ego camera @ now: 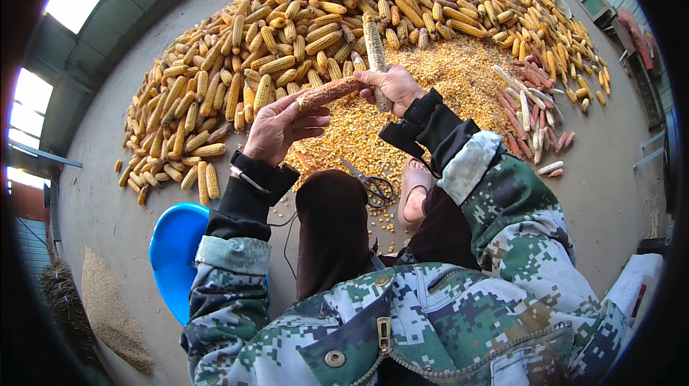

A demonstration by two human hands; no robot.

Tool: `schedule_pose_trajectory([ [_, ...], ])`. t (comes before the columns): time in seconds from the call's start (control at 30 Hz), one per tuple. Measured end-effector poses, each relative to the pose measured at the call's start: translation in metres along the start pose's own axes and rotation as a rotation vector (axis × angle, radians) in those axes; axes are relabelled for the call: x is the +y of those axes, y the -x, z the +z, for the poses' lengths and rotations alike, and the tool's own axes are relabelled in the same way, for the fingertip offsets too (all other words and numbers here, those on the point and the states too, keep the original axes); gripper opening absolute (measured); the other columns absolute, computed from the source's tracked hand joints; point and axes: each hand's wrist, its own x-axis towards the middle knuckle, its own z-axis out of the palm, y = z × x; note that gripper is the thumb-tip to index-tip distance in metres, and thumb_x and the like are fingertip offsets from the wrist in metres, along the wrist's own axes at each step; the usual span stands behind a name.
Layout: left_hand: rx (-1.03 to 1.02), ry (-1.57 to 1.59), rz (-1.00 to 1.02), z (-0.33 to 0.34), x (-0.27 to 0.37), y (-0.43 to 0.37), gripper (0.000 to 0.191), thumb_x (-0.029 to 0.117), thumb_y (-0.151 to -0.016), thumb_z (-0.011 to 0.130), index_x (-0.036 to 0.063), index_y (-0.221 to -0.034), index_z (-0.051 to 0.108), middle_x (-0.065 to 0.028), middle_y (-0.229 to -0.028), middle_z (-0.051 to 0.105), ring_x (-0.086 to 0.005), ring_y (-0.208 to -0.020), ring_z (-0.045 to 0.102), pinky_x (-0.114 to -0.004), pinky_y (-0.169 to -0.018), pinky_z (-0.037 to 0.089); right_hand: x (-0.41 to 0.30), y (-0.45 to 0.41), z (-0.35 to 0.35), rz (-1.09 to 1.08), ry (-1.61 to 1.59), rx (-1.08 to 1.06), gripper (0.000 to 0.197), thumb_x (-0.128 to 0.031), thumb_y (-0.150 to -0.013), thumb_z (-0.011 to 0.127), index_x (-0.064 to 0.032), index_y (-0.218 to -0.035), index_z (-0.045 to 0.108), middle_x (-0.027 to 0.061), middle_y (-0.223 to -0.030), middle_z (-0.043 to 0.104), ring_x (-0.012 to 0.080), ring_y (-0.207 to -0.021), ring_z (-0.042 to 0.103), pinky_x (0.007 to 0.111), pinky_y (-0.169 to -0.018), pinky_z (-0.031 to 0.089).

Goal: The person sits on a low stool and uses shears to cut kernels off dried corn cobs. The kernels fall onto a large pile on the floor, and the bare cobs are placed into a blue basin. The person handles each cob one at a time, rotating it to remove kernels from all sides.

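My left hand (275, 130) holds one end of a reddish, mostly bare corn cob (329, 92), its fingers spread beneath. My right hand (395, 87) grips a pale, mostly stripped cob (373, 41), which points away from me. The right thumb rests at the far end of the reddish cob, where the two cobs meet. Below both hands lies a spread of loose yellow kernels (344, 141). Black-handled scissors (378, 191) lie on the kernels between my legs.
A large heap of unshelled corn ears (301, 36) curves across the front. Stripped red and white cobs (530, 111) are piled at the right. A blue plastic basin (175, 257) stands by my left arm. Grain (107, 310) is heaped on the concrete floor (608, 187) at lower left.
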Motion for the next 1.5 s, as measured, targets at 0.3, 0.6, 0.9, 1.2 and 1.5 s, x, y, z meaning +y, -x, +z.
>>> schedule_pose_trajectory([
  [0.3,0.253,-0.306,0.223,-0.023,-0.049,0.0,0.035,0.027,-0.098,0.043,0.0013,-0.119,0.053,-0.0065,-0.076,0.063,-0.0086,-0.053,0.055,-0.02,-0.047,0.044,0.027,-0.002,0.015,0.034,0.148,0.063,0.017,-0.013,-0.079,0.071,-0.0005,-0.085,0.062,0.004,-0.071,0.061,0.0109,-0.052,0.057,0.024,-0.047,0.049],
  [0.6,0.469,-0.432,0.186,-0.069,-0.113,0.042,0.035,0.028,-0.099,0.036,0.002,-0.112,0.055,-0.0059,-0.07,0.061,-0.0088,-0.05,0.055,-0.022,-0.046,0.046,0.083,-0.008,0.045,0.221,0.277,0.066,0.019,-0.013,-0.077,0.073,0.0013,-0.08,0.06,0.0042,-0.066,0.059,0.0115,-0.05,0.056,0.025,-0.044,0.046],
  [0.9,0.655,-0.263,0.055,-0.111,-0.174,0.062,0.031,0.024,-0.099,0.034,0.0011,-0.106,0.053,-0.0051,-0.059,0.059,-0.0101,-0.041,0.054,-0.023,-0.037,0.043,0.156,-0.027,0.061,0.412,0.34,0.075,0.017,-0.012,-0.077,0.072,0.0011,-0.08,0.061,0.0045,-0.064,0.06,0.0118,-0.048,0.055,0.026,-0.043,0.044],
  [1.2,0.754,-0.698,0.003,-0.185,-0.222,0.044,0.046,0.034,-0.096,0.041,0.0042,-0.13,0.041,-0.0211,-0.128,0.044,-0.0332,-0.119,0.044,-0.038,-0.1,0.035,0.197,-0.067,0.046,0.553,0.42,0.143,0.016,-0.014,-0.078,0.072,-0.0006,-0.079,0.062,0.0043,-0.062,0.06,0.0107,-0.049,0.056,0.024,-0.044,0.045],
  [1.5,0.801,0.063,0.039,-0.204,-0.174,0.114,0.035,0.029,-0.097,0.041,-0.0005,-0.112,0.05,-0.0096,-0.091,0.059,-0.0177,-0.08,0.059,-0.032,-0.076,0.05,0.204,-0.109,0.088,0.469,0.375,-0.186,0.029,-0.02,-0.084,0.067,0.0004,-0.101,0.056,0.0071,-0.078,0.064,0.0098,-0.053,0.058,0.023,-0.049,0.047],
])
